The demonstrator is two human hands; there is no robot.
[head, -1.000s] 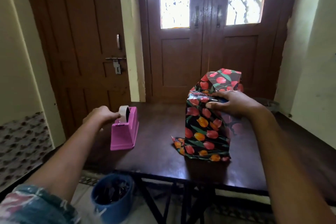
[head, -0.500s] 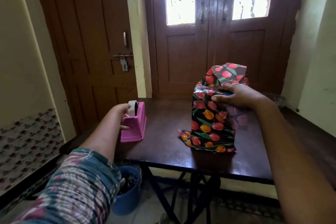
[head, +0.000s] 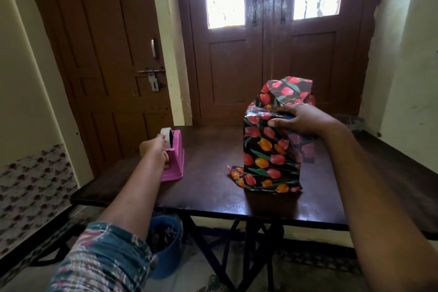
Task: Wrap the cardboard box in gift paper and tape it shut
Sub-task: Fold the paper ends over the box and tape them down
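The box point(head: 270, 154) stands upright on the dark wooden table point(head: 213, 192), covered in black gift paper with red and orange tulips. A paper flap point(head: 288, 90) sticks up at its top and a loose corner lies at its base on the left. My right hand point(head: 301, 119) presses down on the folded paper at the top, thumb on the near face. My left hand point(head: 155, 149) grips the left side of the pink tape dispenser point(head: 174, 160), fingers at the white tape roll point(head: 167, 135).
A blue bucket point(head: 166, 244) with dark scraps stands on the floor under the table's near left edge. Brown doors close the back wall. A dark bench runs along the right side. The table's folding legs cross below.
The view has pulled back and shifted right. My left hand has slid from the top of the roll to the dispenser's side. My right hand stays on the box top.
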